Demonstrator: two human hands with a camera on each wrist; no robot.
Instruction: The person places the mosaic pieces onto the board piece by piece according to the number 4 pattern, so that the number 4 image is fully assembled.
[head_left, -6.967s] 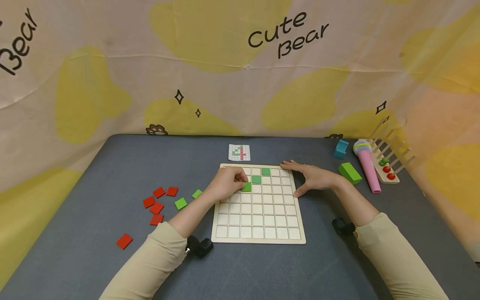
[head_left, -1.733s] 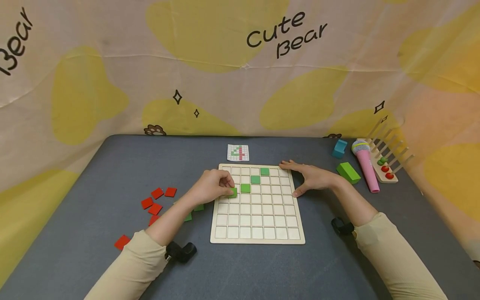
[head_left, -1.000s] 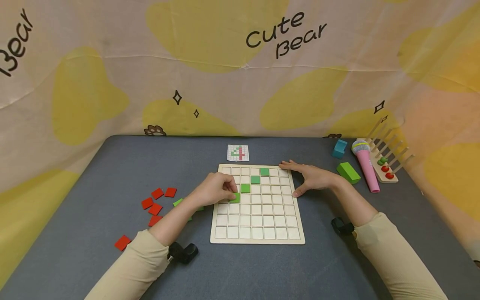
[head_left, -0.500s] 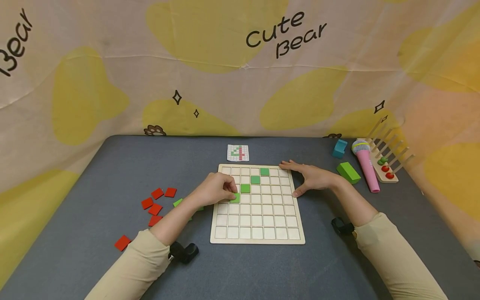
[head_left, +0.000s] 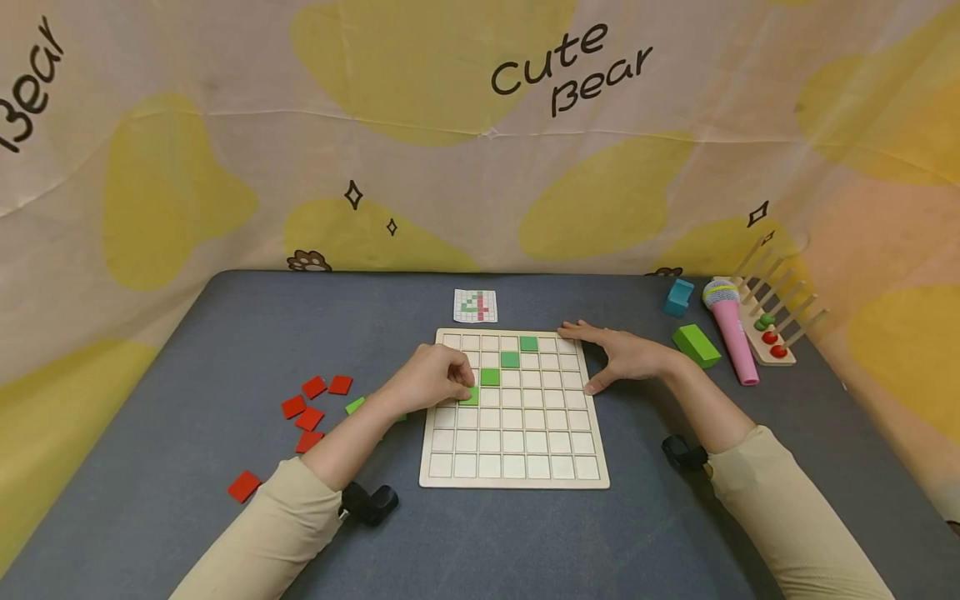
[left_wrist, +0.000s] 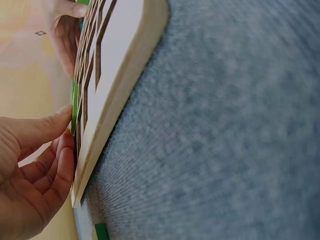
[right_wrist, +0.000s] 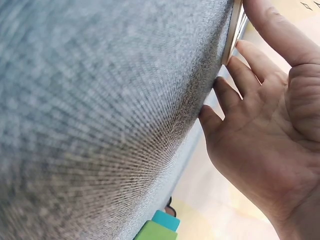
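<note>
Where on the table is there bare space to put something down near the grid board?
Bare cloth lies in front of the grid board, between the two sleeves, and behind it left of the pattern card. Left is crowded with red tiles; right holds the green block, microphone and peg rack.

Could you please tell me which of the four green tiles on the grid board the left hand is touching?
The lowest, leftmost green tile; the left hand has its fingertips on it, while the other three stand free up the diagonal.

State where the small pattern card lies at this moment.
In the head view, the pattern card lies flat on the grey table, just beyond the far edge of the wooden grid board.
</note>
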